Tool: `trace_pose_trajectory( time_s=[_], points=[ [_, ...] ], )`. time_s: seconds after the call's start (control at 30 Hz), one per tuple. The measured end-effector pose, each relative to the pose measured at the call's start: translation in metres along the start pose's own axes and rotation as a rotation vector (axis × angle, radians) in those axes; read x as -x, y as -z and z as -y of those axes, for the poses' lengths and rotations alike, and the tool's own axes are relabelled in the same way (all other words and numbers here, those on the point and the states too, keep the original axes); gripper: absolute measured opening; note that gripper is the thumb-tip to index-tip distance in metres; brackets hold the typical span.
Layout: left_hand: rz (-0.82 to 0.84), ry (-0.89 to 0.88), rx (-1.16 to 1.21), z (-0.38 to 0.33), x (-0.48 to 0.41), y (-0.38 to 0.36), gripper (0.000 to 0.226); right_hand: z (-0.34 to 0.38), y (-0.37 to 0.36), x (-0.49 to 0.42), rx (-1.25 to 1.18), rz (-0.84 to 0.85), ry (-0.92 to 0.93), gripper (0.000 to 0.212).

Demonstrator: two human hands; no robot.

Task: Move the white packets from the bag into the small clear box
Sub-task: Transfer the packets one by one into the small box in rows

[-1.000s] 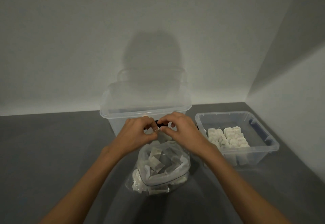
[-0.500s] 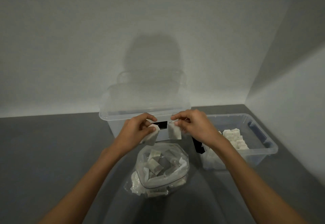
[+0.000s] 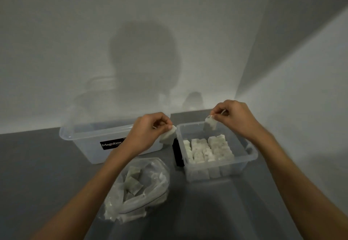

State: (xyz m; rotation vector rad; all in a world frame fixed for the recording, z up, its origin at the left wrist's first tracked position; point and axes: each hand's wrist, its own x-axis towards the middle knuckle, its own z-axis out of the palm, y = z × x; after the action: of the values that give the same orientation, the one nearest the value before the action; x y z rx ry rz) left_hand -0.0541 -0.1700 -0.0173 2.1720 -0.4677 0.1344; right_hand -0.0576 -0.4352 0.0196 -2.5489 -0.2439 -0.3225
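Two hands are held raised, one soft, square white packet pinched in each. The first packet (image 3: 168,135) is gripped by the left hand (image 3: 148,132) beside the small clear box (image 3: 252,157). The second packet (image 3: 210,123) is dangled over it by the right hand (image 3: 235,119). Packets inside are packed in seemingly three rows. One crinkled bag (image 3: 150,187) and one larger clear box (image 3: 90,141) are set on the grey desk (image 3: 37,164).

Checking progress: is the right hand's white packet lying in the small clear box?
No: the right hand pinches the white packet above the small clear box.
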Motion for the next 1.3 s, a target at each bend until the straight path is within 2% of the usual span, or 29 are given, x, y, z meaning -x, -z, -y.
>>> trace_pose_trajectory(
  time_s=[0.1, 0.23, 0.43, 0.53, 0.63, 0.83, 1.03, 1.17, 1.3],
  points=[
    [0.005, -0.038, -0.019, -0.016, -0.018, -0.024, 0.001, -0.039, 0.009, -0.005, 0.176, 0.079, -0.026, 0.011],
    [0.036, -0.040, -0.009, -0.035, -0.036, -0.054, 0.002, -0.073, 0.007, -0.010, 0.354, 0.309, -0.057, 0.016],
    [0.070, -0.008, 0.030, -0.044, -0.047, -0.085, 0.004, -0.096, -0.025, -0.017, 0.475, 0.643, -0.076, 0.017],
    [0.049, 0.033, 0.031, -0.042, -0.050, -0.091, 0.010, -0.098, -0.046, -0.017, 0.544, 0.746, -0.075, 0.016],
    [0.037, 0.061, 0.005, -0.038, -0.051, -0.093, 0.019, -0.101, -0.065, -0.016, 0.605, 0.731, -0.040, 0.024],
    [0.086, 0.127, -0.028, -0.027, -0.053, -0.102, 0.010, -0.112, -0.080, -0.012, 0.630, 0.726, -0.008, 0.035],
    [0.172, 0.169, -0.088, -0.024, -0.060, -0.119, 0.014, -0.109, -0.070, -0.015, 0.505, 0.710, -0.043, 0.027],
    [0.262, 0.182, -0.081, -0.026, -0.067, -0.135, 0.007, -0.106, -0.047, -0.017, 0.372, 0.584, -0.031, 0.021],
    [0.351, 0.207, -0.043, -0.033, -0.077, -0.158, 0.007, -0.104, -0.022, -0.014, 0.369, 0.325, 0.000, 0.021]
  ],
)
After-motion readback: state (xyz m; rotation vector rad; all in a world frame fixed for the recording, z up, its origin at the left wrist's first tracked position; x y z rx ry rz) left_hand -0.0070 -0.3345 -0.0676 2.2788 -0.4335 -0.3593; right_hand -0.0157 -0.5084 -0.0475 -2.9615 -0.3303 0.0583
